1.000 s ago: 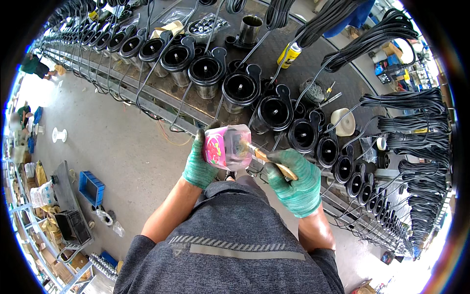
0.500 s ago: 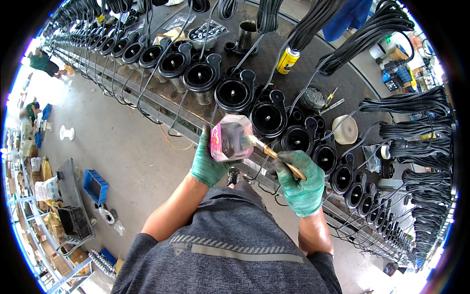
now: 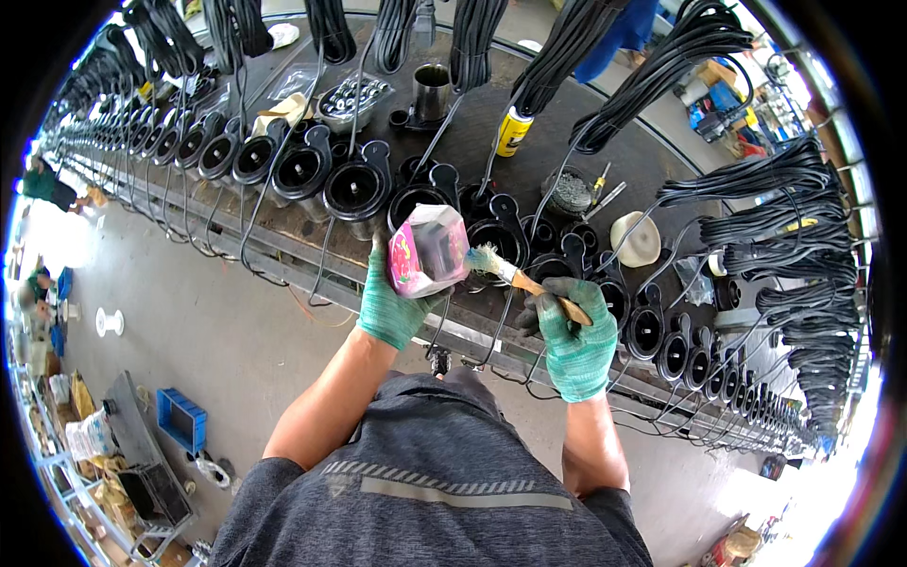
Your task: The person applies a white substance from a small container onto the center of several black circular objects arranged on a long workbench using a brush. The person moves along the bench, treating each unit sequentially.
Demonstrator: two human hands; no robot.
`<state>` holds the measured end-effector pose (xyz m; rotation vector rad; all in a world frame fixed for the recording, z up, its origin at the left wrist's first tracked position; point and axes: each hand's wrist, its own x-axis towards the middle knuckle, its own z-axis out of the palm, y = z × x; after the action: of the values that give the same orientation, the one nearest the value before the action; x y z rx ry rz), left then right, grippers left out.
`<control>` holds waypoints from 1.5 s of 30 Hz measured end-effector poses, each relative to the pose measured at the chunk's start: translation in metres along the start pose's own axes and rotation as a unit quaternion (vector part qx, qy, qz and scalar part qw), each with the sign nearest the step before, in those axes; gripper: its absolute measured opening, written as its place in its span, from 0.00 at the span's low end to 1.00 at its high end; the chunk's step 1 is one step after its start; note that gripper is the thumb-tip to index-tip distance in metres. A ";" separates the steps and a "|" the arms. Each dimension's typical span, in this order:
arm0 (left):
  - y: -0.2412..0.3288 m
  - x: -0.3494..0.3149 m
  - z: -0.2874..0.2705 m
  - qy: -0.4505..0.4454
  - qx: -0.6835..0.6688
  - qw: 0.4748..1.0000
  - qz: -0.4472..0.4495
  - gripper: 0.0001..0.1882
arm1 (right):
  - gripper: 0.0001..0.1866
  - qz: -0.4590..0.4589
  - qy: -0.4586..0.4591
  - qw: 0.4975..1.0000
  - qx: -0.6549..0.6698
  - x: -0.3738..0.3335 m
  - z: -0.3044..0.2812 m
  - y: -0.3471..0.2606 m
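My left hand, in a green glove with dark fingers, is closed around a clear plastic container with a pink patterned label. The container is tilted, its mouth turned to the right. In my right hand, gloved alike, is a wooden-handled paintbrush. Its pale bristles lie just outside the container's mouth, over the row of parts. Below and beyond the brush stand round black housings with a centre shaft, such as this black pump housing, each with a cable. What is inside the container is blurred.
The dark workbench carries a yellow spray can, a bowl of small screws, a screwdriver, a whitish round dish and a metal cup. Coiled black cables hang above. A blue crate sits on the floor.
The brush has come out of the container's mouth, its bristles now showing to the right of it. My view has shifted, so the bench things appear further left.
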<state>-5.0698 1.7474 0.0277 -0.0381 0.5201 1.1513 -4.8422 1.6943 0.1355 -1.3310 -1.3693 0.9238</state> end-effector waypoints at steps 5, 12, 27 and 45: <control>0.016 0.017 0.007 0.005 0.028 1.000 -0.013 0.39 | 0.10 0.026 0.020 0.994 0.103 0.010 0.010 0.008; 0.026 0.025 0.017 0.040 0.040 0.998 -0.010 0.39 | 0.08 0.052 0.057 0.986 0.151 0.022 0.015 0.020; 0.042 0.002 -0.009 0.049 0.022 0.999 -0.007 0.31 | 0.06 0.107 0.078 0.988 -0.073 0.043 0.015 0.128; 0.064 -0.060 -0.053 0.076 -0.030 0.995 0.059 0.32 | 0.10 0.179 -0.308 0.885 -0.300 0.135 0.036 0.091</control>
<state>-5.1641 1.7071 0.0210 -0.1496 0.6301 1.2849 -4.8445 1.8415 0.0571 -1.8987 -2.0542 1.3092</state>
